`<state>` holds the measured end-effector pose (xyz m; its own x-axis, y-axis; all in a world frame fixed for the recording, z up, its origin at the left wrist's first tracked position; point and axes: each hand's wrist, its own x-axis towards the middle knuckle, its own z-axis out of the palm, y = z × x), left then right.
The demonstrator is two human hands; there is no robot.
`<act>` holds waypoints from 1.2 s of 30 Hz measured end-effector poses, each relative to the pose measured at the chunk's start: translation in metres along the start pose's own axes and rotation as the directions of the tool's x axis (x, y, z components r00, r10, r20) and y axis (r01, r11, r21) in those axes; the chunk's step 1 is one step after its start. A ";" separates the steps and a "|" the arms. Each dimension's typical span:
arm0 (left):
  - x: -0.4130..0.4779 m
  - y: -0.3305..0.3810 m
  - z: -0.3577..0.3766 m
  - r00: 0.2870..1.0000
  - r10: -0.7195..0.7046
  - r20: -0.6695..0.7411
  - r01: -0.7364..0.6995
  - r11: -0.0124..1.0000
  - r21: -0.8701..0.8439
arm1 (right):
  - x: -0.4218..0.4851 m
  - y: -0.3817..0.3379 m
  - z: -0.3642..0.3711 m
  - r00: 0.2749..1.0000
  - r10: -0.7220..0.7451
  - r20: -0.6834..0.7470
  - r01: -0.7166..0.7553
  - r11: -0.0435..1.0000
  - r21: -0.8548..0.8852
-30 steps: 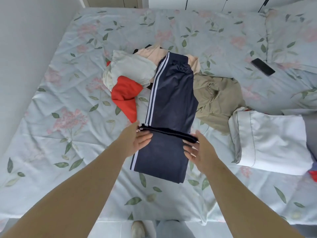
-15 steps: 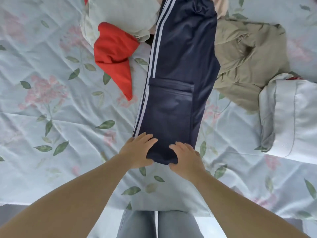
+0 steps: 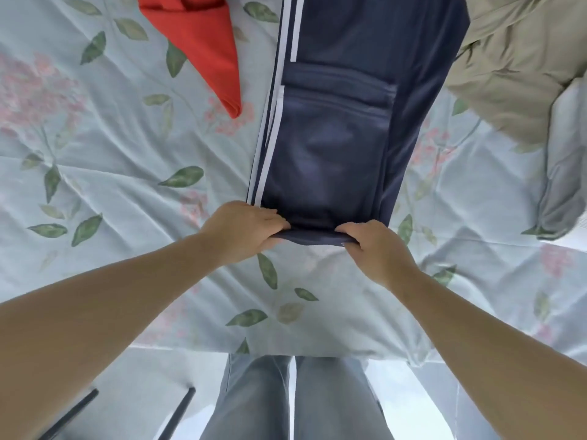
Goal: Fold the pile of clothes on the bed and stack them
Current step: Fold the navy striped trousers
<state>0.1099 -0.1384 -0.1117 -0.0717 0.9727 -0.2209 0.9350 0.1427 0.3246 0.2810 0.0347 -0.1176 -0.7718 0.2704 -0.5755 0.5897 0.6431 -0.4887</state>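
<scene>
Navy track pants (image 3: 333, 147) with white side stripes lie lengthwise on the floral bed sheet (image 3: 111, 192), their lower part folded up over the rest. My left hand (image 3: 244, 228) grips the near folded edge at its left corner. My right hand (image 3: 376, 246) grips the same edge at its right corner, fingers curled under the fabric. The near edge is lifted slightly off the sheet between the two hands.
A red garment (image 3: 203, 42) lies left of the pants. An olive garment (image 3: 514, 68) lies to the right, with a folded white piece (image 3: 565, 173) at the right edge. The bed's near edge (image 3: 286, 350) runs just above my legs.
The cuffs were laid down on the pants, forming the fold. Both hands came back to the near edge and now grip it. The view has dropped closer to the bed.
</scene>
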 end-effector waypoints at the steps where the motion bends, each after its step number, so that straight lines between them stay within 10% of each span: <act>1: 0.001 0.000 -0.006 0.984 -0.068 0.163 0.068 0.998 0.002 | -0.002 -0.002 -0.003 0.997 0.047 0.064 -0.049 0.998 0.033; 4: -0.001 0.007 -0.016 0.789 -0.137 0.599 0.190 0.982 -0.025 | -0.019 -0.007 -0.002 0.933 0.113 0.342 -0.178 0.970 0.165; 8: -0.012 0.027 -0.011 0.541 -0.054 0.839 0.375 0.909 -0.183 | -0.047 -0.017 0.016 0.757 0.098 0.645 -0.247 0.958 0.145; 10: -0.014 0.030 -0.007 0.614 -0.106 0.782 0.422 0.881 -0.212 | -0.047 -0.017 0.021 0.791 0.129 0.599 -0.286 0.942 0.175; 13: 0.001 0.021 -0.004 0.850 -0.274 0.449 0.405 0.886 -0.226 | -0.028 -0.017 0.011 0.950 0.273 0.152 -0.309 0.896 0.320; 16: 0.023 0.007 -0.004 0.919 -0.374 0.126 0.387 0.917 -0.102 | -0.002 -0.015 -0.006 0.900 0.375 -0.221 -0.290 0.895 0.339; 36: 0.116 -0.075 -0.048 0.904 -0.419 0.090 0.427 0.896 -0.121 | 0.094 0.010 -0.070 0.872 0.322 -0.367 -0.189 0.916 0.355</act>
<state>0.0152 -0.0278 -0.1172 -0.4251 0.8029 -0.4179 0.7651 0.5654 0.3080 0.1976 0.1163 -0.1307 -0.5707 0.7064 -0.4187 0.7702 0.2836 -0.5713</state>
